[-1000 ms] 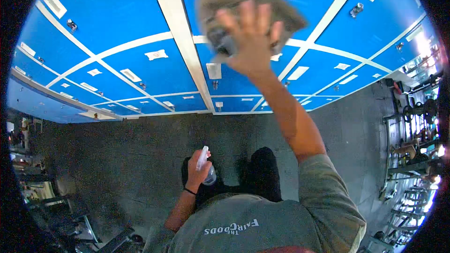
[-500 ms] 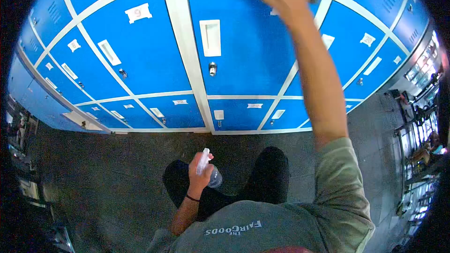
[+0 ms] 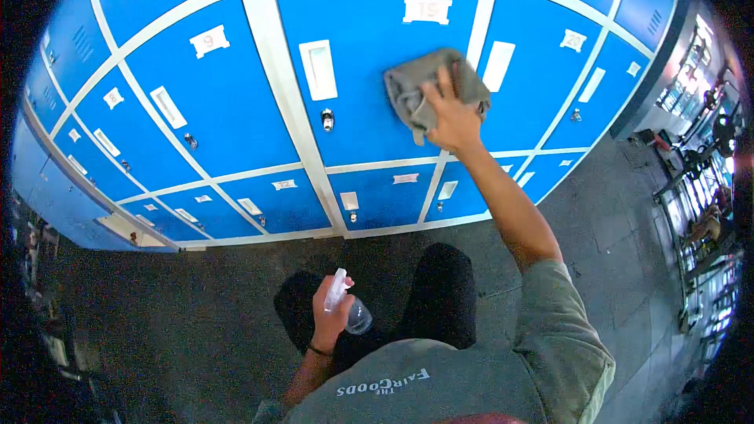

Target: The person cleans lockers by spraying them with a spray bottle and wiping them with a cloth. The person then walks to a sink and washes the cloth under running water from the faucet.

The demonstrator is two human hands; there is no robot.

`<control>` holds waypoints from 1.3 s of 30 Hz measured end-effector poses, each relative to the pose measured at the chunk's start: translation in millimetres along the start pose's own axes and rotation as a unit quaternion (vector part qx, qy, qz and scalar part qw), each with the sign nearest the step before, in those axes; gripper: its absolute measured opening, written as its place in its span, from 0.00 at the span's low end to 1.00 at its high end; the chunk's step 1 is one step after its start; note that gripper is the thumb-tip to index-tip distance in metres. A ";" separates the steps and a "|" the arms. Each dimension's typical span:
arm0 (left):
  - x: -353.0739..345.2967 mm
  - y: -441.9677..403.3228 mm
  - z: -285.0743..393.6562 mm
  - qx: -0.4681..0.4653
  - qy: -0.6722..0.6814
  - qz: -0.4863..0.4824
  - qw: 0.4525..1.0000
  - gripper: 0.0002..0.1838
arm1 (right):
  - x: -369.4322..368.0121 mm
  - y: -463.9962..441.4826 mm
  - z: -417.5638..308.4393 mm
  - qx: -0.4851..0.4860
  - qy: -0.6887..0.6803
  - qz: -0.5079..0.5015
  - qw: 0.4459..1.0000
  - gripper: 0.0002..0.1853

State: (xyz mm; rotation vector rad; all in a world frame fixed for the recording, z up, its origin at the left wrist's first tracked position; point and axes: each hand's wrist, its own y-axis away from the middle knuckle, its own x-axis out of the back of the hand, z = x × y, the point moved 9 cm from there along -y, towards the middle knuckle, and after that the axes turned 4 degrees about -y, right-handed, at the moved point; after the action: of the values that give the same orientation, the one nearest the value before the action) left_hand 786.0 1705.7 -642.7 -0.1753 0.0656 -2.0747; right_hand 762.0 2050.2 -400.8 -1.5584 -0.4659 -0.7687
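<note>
A folded grey cloth (image 3: 415,82) lies flat against the blue door of locker 19 (image 3: 361,39). My right hand (image 3: 454,115) presses on it with fingers spread, near the door's right edge. The door is closed, with a white recessed handle (image 3: 318,71) and a metal lock (image 3: 327,120) on its left side. Low down, above my knees, my left hand (image 3: 330,316) is wrapped round the neck of a clear spray bottle (image 3: 359,318) with a white trigger head (image 3: 336,289).
More blue lockers with white frames stand on both sides, such as locker 9 (image 3: 212,94) and locker 20 (image 3: 542,71). A smaller row runs beneath, down to the dark floor (image 3: 196,306). Gym equipment (image 3: 699,212) stands at far right.
My right hand has come down from the top of the view with the cloth, onto the middle of locker 19's door. The view has tilted upward slightly. My left hand keeps the spray bottle.
</note>
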 end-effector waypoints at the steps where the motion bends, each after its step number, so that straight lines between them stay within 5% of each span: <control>1: 2.2 -0.3 -2.4 -0.008 -0.009 0.001 1.000 0.15 | 16.8 -8.3 7.2 -0.043 0.018 0.045 0.998 0.37; 3: 4.9 0.7 0.5 -0.015 -0.025 -0.002 1.000 0.15 | 50.3 -32.7 23.8 -0.073 0.025 0.222 0.972 0.41; 4: 3.6 -1.2 7.8 -0.016 -0.031 -0.003 0.999 0.15 | 68.9 -41.0 29.1 -0.114 -0.092 0.307 0.940 0.43; 6: 5.6 -0.7 17.1 -0.020 -0.032 0.005 0.999 0.15 | 64.2 -46.4 24.2 -0.180 -0.068 0.333 0.923 0.45; 9: 9.5 4.8 5.1 -0.007 0.026 0.023 0.999 0.14 | 25.0 -20.0 -19.9 -0.179 -0.101 0.327 0.923 0.44; 14: 15.6 13.8 23.2 -0.029 -0.050 0.027 0.998 0.13 | -124.2 60.4 -97.2 -0.044 -0.075 -0.060 0.994 0.49; 16: 23.0 20.3 27.8 -0.021 -0.071 0.046 0.996 0.13 | -166.0 102.1 -66.5 -0.037 -0.088 -0.003 0.995 0.45; 17: 29.6 28.0 15.6 0.030 0.025 0.068 0.997 0.14 | -175.4 121.2 -54.0 -0.036 -0.096 0.025 0.994 0.44; 19: 44.5 39.3 14.6 0.083 0.008 0.092 0.992 0.14 | -140.2 102.2 -29.1 -0.216 -0.032 -0.155 0.963 0.38; 20: 51.1 41.6 17.0 0.107 0.001 0.102 0.989 0.14 | -131.9 98.4 -15.3 -0.141 0.095 -0.023 0.985 0.31; 21: 56.4 40.6 26.9 0.083 -0.066 0.107 0.989 0.14 | -104.4 82.7 -17.5 -0.126 -0.014 0.103 0.987 0.34; 25: 62.5 38.1 31.1 0.077 -0.036 0.099 0.991 0.15 | -84.5 48.8 -57.9 -0.193 -0.174 0.271 0.927 0.42; 29: 58.6 34.0 33.5 0.098 -0.109 0.076 0.986 0.16 | -179.7 83.4 -115.4 -0.194 -0.173 0.119 0.958 0.48; 31: 54.6 33.7 27.3 0.089 -0.087 0.077 0.989 0.16 | -233.5 125.7 -137.1 -0.154 -0.179 0.132 0.963 0.48; 33: 51.5 37.3 17.1 0.120 -0.095 0.061 0.986 0.17 | -300.5 176.4 -139.7 -0.187 -0.170 0.002 0.967 0.46; 34: 50.3 39.7 13.2 0.136 -0.100 0.053 0.984 0.17 | -318.4 200.0 -136.8 -0.230 -0.186 0.046 0.954 0.46; 36: 46.6 45.2 -0.9 0.194 -0.047 0.053 0.978 0.19 | -354.2 249.8 -119.8 -0.380 -0.308 0.063 0.870 0.43; 37: 45.1 47.4 -7.1 0.196 -0.051 0.042 0.978 0.19 | -373.1 274.7 -113.7 -0.472 -0.422 0.078 0.770 0.42; 39: 40.9 50.1 -15.9 0.203 -0.053 0.032 0.977 0.19 | -426.5 317.0 -118.0 -0.586 -0.729 0.164 0.313 0.40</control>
State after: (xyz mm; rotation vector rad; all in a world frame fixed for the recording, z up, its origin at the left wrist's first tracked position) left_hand 807.3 1645.1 -660.5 -0.0299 -0.4108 -1.9658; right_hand 661.3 1949.2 -926.2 -3.3469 -0.8210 1.4614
